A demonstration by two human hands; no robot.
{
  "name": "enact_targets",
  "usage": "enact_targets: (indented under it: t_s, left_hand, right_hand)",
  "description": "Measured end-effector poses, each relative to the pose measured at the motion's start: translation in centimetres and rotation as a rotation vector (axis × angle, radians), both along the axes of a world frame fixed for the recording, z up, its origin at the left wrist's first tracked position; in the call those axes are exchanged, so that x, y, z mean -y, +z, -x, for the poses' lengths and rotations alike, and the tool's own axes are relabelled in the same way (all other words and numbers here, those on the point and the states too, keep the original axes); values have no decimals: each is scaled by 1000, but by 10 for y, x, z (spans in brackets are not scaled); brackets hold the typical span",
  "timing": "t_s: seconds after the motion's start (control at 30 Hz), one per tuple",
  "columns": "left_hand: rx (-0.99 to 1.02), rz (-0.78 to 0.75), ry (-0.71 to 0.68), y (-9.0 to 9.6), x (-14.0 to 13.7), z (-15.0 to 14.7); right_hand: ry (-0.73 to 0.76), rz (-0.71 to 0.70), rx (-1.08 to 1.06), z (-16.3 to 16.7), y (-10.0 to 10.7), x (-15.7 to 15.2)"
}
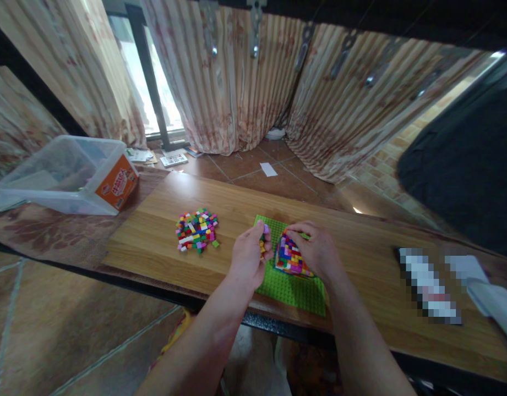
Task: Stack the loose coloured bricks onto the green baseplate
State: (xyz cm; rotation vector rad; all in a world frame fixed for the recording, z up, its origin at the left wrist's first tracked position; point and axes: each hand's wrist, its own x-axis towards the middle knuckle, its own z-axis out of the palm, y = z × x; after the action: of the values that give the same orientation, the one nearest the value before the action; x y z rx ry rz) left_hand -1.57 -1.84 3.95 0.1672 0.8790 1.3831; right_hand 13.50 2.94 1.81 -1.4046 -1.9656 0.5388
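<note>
- View fr. head height, looking down: L hand [248, 256] & R hand [318, 247] meet over a green baseplate [300, 297] on a wooden table [150, 236].
- Multicolored brick build [290, 257] sits over the plate's middle, mostly under R hand; whether it's fixed to the studs, can't tell.
- L hand: fingers curled around a few small bricks [262, 249], incl. yellow & lilac pcs, just beside the build.
- R hand: thumb & fingers bent over the build's upper edge, touching it; whether a pc. is pinched there, can't tell, fingertips partly hidden.
- Loose brick pile [198, 231] lies on the table, well to the L of the plate, w/ one green brick [216, 243] at its near R edge.
- To do it well, prob. best: keep L hand's bricks loose enough to feed one at a time, close to the build.
- Line up edges & studs w/ the row below before pressing, then push straight down; a tilted pc. would likely leave a gap.
- Steady the build near its base while pressing; sideways force at the top edge could pop pcs off.
</note>
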Motion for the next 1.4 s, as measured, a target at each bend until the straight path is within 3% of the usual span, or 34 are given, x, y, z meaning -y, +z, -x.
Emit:
enact_targets:
  t_s: [0.43,1.13,1.3,1.4]
  left_hand:
    - [-2,-17,5,-2,1,1]
    - [-48,23,-22,-8,-1,-4]
    - [-62,35,-50,-7,-1,-6]
    - [-61,19,-89,-6,0,-7]
  right_hand:
    - [-15,121,6,-2,-1,-4]
    - [-5,112,-121,-4,-7,3]
    - [-61,-12,-208,-18,-1,10]
    - [-13,-114,-249,-17,10,17]
